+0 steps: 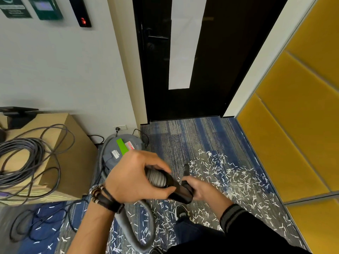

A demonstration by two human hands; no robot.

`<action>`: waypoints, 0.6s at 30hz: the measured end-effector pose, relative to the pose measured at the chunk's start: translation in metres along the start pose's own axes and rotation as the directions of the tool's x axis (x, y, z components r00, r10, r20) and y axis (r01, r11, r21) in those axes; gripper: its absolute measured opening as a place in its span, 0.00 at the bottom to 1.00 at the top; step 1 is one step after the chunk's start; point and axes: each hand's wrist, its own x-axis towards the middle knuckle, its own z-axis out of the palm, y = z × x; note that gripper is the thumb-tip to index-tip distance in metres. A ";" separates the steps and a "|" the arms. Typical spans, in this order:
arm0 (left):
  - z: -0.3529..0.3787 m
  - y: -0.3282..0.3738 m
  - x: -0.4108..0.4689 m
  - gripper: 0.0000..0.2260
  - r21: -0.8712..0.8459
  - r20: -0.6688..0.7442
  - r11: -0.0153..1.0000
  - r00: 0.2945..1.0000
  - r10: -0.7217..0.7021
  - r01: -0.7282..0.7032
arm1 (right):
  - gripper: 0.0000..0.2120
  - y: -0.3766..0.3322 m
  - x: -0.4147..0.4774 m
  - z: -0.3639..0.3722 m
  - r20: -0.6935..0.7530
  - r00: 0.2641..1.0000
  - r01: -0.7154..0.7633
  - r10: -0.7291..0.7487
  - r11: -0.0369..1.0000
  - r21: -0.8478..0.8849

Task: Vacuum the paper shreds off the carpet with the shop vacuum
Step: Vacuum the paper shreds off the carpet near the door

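Grey hose (157, 179) in left hand's (132, 177) curled fingers, right hand (202, 188) grips black nozzle (186, 169); vacuum canister (119, 153) contents hidden

L hand (135, 177), R hand (203, 187): curled grips, adjacent.

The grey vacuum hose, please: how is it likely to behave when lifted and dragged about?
Probably floppy: the hose droops from the left hand into a loop on the carpet. Its ribbed wall suggests it bends easily and resists kinking. Likely light, as one hand holds its end up.
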 end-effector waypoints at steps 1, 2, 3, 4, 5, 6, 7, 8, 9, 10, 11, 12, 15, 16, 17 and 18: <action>-0.003 0.000 -0.004 0.12 -0.013 -0.017 1.000 1.000 0.003 -0.003 | 0.13 0.003 -0.003 0.001 0.009 1.000 -0.003 0.003 1.000 0.002; -0.005 0.001 -0.009 0.12 -0.021 -0.032 1.000 0.999 0.010 -0.011 | 0.15 0.007 -0.004 0.000 0.026 1.000 -0.003 0.003 1.000 0.012; -0.007 0.002 -0.013 0.12 -0.021 -0.048 1.000 0.999 0.022 -0.023 | 0.17 0.010 -0.006 -0.001 0.048 0.999 -0.003 0.002 1.000 0.023; -0.007 0.003 -0.017 0.12 -0.010 -0.065 0.999 0.997 0.034 -0.035 | 0.16 0.011 -0.010 -0.003 0.062 0.998 0.002 -0.005 0.999 0.039; -0.007 0.005 -0.019 0.12 0.008 -0.085 0.999 0.995 0.047 -0.047 | 0.15 0.010 -0.015 -0.006 0.061 0.998 0.014 -0.018 0.998 0.059; -0.006 0.007 -0.020 0.12 0.023 -0.102 0.998 0.993 0.058 -0.056 | 0.14 0.008 -0.020 -0.009 0.045 0.998 0.033 -0.036 0.997 0.071; -0.004 0.009 -0.020 0.13 0.034 -0.114 0.997 0.991 0.068 -0.064 | 0.13 0.005 -0.022 -0.013 0.020 0.998 0.052 -0.054 0.995 0.084; -0.001 0.011 -0.019 0.13 0.040 -0.115 0.997 0.990 0.076 -0.072 | 0.13 0.004 -0.023 -0.016 -0.018 0.997 0.073 -0.071 0.993 0.091; 0.003 0.012 -0.017 0.13 0.045 -0.106 0.996 0.991 0.083 -0.078 | 0.13 0.001 -0.024 -0.018 -0.048 0.995 0.089 -0.085 0.991 0.100; 0.008 0.013 -0.013 0.12 0.052 -0.092 0.995 0.992 0.087 -0.083 | 0.14 -0.003 -0.024 -0.021 -0.074 0.992 0.107 -0.099 0.988 0.108; 0.014 0.012 -0.010 0.12 0.060 -0.081 0.995 0.993 0.088 -0.084 | 0.13 -0.007 -0.024 -0.024 -0.094 0.989 0.126 -0.115 0.985 0.118; 0.021 0.012 -0.005 0.12 0.067 -0.075 0.995 0.994 0.082 -0.077 | 0.12 -0.012 -0.025 -0.029 -0.103 0.987 0.140 -0.126 0.980 0.142; 0.048 0.009 0.009 0.11 0.049 -0.077 0.998 0.996 0.043 -0.039 | 0.07 -0.031 -0.023 -0.054 -0.125 0.983 0.165 -0.131 0.936 0.311; 0.059 0.008 0.016 0.11 0.041 -0.075 0.999 0.997 0.033 -0.030 | 0.07 -0.035 -0.019 -0.064 -0.136 0.983 0.170 -0.127 0.909 0.382; 0.069 0.007 0.020 0.11 0.040 -0.071 0.999 0.997 0.028 -0.025 | 0.07 -0.037 -0.013 -0.072 -0.160 0.980 0.175 -0.119 0.899 0.402; 0.079 0.007 0.027 0.11 0.040 -0.072 0.999 0.997 0.025 -0.022 | 0.08 -0.036 -0.008 -0.080 -0.182 0.977 0.176 -0.113 0.907 0.382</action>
